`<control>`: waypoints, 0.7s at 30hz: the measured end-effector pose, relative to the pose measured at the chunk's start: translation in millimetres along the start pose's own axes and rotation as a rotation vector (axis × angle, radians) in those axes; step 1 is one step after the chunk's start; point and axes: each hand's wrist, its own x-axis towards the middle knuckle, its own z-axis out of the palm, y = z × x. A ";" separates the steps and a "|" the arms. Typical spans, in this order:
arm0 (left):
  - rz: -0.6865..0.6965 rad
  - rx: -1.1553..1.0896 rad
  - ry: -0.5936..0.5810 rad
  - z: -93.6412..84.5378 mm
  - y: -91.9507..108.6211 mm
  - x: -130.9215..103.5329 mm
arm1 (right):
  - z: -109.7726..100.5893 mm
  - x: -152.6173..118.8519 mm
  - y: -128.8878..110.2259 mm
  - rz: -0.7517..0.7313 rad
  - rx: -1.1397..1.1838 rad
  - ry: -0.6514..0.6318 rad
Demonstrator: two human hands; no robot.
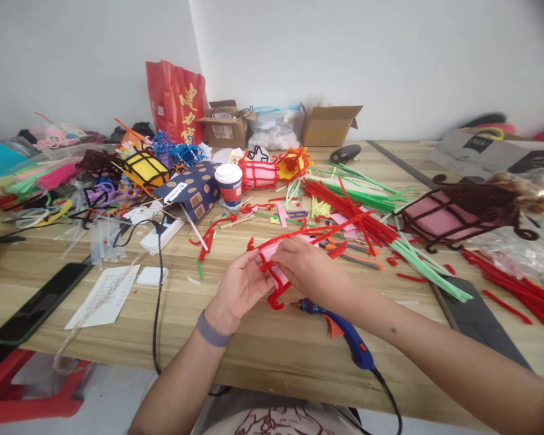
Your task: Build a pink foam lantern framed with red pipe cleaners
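Observation:
A small craft piece of red fuzzy stems (278,292) with pink panels is held up above the wooden table, near its front edge. My left hand (243,284) wraps round its left side, thumb and fingers against the red frame. Fingers of my right hand (301,263) are pinched together on the top of the same piece, covering part of it. A blue glue gun (356,344) lies on the table just below my right forearm. Pliers with orange and grey handles (360,257) lie behind my right hand.
Red stems (367,217) and green stems (435,275) lie behind and right. A brown lantern (439,214) stands at the right. A paper cup (229,187), a power strip (163,234) with a black cable and a phone (40,302) are on the left.

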 end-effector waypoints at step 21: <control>-0.008 0.006 0.009 0.4 0.9 0.0 | -1.9 1.8 -2.1 -0.002 -0.016 -0.016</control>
